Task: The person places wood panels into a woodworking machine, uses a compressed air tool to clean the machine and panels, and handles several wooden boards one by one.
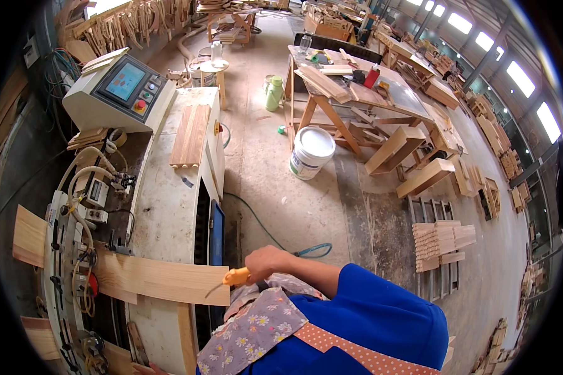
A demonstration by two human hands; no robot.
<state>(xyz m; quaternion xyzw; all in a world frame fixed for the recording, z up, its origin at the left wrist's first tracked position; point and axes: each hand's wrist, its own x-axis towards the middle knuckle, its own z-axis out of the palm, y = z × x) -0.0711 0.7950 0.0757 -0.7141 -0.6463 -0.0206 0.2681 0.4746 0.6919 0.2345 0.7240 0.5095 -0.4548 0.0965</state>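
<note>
Right fingers [252, 262] round the yellow tool [236, 276], left fingers [147, 370] unclear, you apparently tend the board [169, 277] past the tabletop's [159, 203] right edge; next calls for steady aim.

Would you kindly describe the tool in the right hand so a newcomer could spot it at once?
On the left, find the white worktop, then the pale board reaching across it. At the board's right end, the right hand holds the tool: orange grip and thin tip, unlike the plain wood.
</note>
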